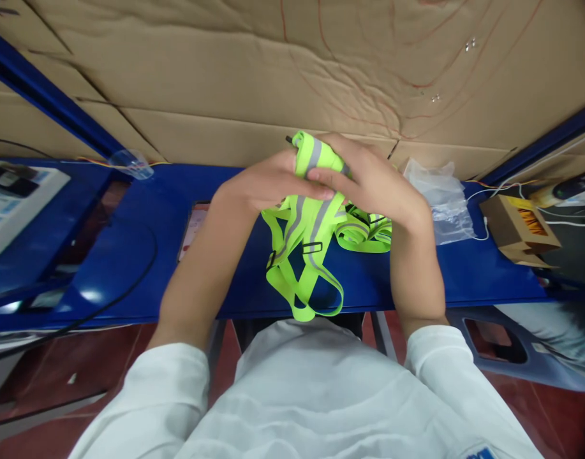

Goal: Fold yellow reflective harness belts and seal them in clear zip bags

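Observation:
Between my two hands is a neon-yellow reflective strap harness (316,220) with grey stripes and black buckles. My left hand (280,175) is closed on its bunched upper part from the left. My right hand (356,172) wraps the same bundle from the right, its thumb and fingers across the front. Loose loops of the harness hang below my hands, down over the table's near edge. Beside it, under my right wrist, a second rolled bundle of neon-yellow strap (366,233) lies on the blue table (254,280).
A phone (194,229) lies by my left forearm, and a clear plastic cup (134,164) stands at the back left. To the right are a clear plastic bag (440,204), an open cardboard box (519,229) and white cables. A cardboard panel (225,83) closes off the back.

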Motion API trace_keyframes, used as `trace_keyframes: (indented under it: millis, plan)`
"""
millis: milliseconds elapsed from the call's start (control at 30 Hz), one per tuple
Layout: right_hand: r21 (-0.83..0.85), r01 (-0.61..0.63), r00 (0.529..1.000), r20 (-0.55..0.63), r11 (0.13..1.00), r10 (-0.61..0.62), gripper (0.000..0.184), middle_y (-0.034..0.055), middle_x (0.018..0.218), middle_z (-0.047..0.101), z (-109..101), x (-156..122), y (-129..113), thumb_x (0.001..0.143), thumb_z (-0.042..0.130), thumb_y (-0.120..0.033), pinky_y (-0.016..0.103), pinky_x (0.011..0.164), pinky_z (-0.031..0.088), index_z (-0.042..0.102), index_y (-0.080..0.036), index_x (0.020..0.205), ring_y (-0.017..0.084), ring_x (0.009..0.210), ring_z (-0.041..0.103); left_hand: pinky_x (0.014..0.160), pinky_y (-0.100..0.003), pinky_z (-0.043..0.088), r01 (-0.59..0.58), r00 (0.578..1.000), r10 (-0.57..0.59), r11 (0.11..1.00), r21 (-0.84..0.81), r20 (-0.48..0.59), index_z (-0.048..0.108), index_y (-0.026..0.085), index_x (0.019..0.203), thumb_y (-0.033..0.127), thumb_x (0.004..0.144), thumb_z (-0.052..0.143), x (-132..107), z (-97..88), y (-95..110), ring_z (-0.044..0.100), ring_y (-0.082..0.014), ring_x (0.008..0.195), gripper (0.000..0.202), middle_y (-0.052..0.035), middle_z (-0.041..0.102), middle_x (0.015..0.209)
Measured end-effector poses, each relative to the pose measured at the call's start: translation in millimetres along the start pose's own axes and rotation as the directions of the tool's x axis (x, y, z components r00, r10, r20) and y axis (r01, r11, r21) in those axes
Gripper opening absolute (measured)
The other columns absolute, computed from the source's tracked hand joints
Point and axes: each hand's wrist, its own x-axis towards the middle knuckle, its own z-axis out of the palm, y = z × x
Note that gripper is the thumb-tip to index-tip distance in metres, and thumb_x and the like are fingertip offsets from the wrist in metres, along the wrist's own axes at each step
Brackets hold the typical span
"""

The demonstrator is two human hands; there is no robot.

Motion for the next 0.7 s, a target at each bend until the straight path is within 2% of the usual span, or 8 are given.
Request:
trace_keyframes:
  millis: [133, 233, 300, 400, 500, 567, 633, 700]
  plan:
    - [0.102, -0.111, 0.992, 0.065, 0.988, 0.105, 0.037, 0.0048, 0.115, 0.073, -0.9, 0.5, 10.2, 0.108, 0.052, -0.052, 0.032, 0.077, 0.056, 0.066, -0.021, 0.123, 0.022, 0.095, 0.072, 0.086, -0.038, 0.065, 0.118, 0.992, -0.122, 0.985, -0.13, -0.02, 0.078, 0.016, 0.09, 0.02, 0.064, 0.091, 4.1, 6.9, -2.4, 0.08, -0.027, 0.088, 0.03, -0.0039, 0.08, 0.087]
    - [0.121, -0.09, 0.993, 0.088, 0.989, 0.08, 0.037, 0.0041, 0.114, 0.074, 0.7, 0.8, 19.2, 0.103, 0.063, -0.05, 0.027, 0.076, 0.056, 0.064, -0.019, 0.123, 0.02, 0.099, 0.071, 0.083, -0.033, 0.065, 0.163, 0.987, -0.163, 0.983, -0.09, 0.002, 0.078, 0.014, 0.091, 0.017, 0.063, 0.093, 4.5, 8.5, -3.1, 0.08, -0.025, 0.086, 0.032, -0.0056, 0.081, 0.089]
    - [0.169, -0.098, 0.991, 0.105, 0.981, 0.081, 0.038, 0.005, 0.12, 0.073, 1.5, 0.9, 22.3, 0.101, 0.066, -0.05, 0.026, 0.074, 0.059, 0.063, -0.02, 0.124, 0.02, 0.1, 0.071, 0.082, -0.034, 0.066, 0.193, 0.981, -0.19, 0.975, -0.112, 0.037, 0.078, 0.012, 0.093, 0.017, 0.064, 0.093, 5.7, 7.9, -4.5, 0.079, -0.0244, 0.083, 0.032, -0.0071, 0.082, 0.09]
    - [0.25, -0.154, 0.988, 0.059, 0.956, 0.144, 0.037, 0.007, 0.129, 0.068, -2.8, 0.1, 18.9, 0.1, 0.065, -0.048, 0.025, 0.055, 0.058, 0.063, -0.022, 0.127, 0.019, 0.092, 0.073, 0.083, -0.036, 0.066, 0.187, 0.982, -0.174, 0.943, -0.275, 0.071, 0.077, 0.011, 0.094, 0.021, 0.07, 0.09, 10.7, 9.5, -8.7, 0.079, -0.0242, 0.082, 0.029, -0.0083, 0.081, 0.088]
    - [0.177, -0.119, 0.981, -0.129, 0.977, 0.143, 0.03, 0.0045, 0.127, 0.07, -12.1, -1.0, 10.5, 0.098, 0.069, -0.047, 0.036, 0.081, 0.065, 0.066, -0.028, 0.121, 0.026, 0.112, 0.07, 0.086, -0.037, 0.066, 0.127, 0.99, -0.096, 0.914, -0.385, 0.1, 0.077, 0.012, 0.098, 0.026, 0.072, 0.092, 15.1, 16.1, -13.4, 0.08, -0.0253, 0.087, 0.033, -0.0089, 0.081, 0.092]
    - [0.131, -0.117, 0.965, -0.219, 0.984, 0.143, 0.025, 0.0025, 0.113, 0.074, -16.3, -1.1, 5.9, 0.097, 0.07, -0.053, 0.043, 0.102, 0.06, 0.069, -0.031, 0.109, 0.028, 0.113, 0.067, 0.083, -0.037, 0.066, 0.136, 0.981, -0.08, 0.935, -0.329, 0.179, 0.077, 0.013, 0.101, 0.03, 0.072, 0.094, 14.3, 20.3, -14.3, 0.079, -0.0248, 0.087, 0.037, -0.0097, 0.081, 0.095]
    - [0.155, -0.136, 0.946, -0.275, 0.979, 0.175, 0.033, 0.0026, 0.094, 0.073, -16.6, -0.5, 3.5, 0.094, 0.068, -0.064, 0.046, 0.1, 0.059, 0.07, -0.031, 0.092, 0.028, 0.099, 0.068, 0.078, -0.033, 0.064, 0.11, 0.975, -0.069, 0.975, -0.191, 0.212, 0.078, 0.013, 0.102, 0.034, 0.078, 0.092, 10.3, 21.4, -11.9, 0.077, -0.0209, 0.079, 0.035, -0.0097, 0.08, 0.095]
    - [0.237, -0.178, 0.912, -0.325, 0.955, 0.25, 0.048, 0.0035, 0.074, 0.066, -13.4, 0.6, 3.0, 0.089, 0.067, -0.076, 0.047, 0.085, 0.06, 0.065, -0.03, 0.072, 0.027, 0.08, 0.066, 0.074, -0.03, 0.061, 0.037, 0.985, -0.027, 0.998, -0.056, 0.168, 0.078, 0.013, 0.102, 0.034, 0.083, 0.088, 4.5, 18.8, -6.5, 0.074, -0.0169, 0.072, 0.03, -0.0074, 0.078, 0.092]
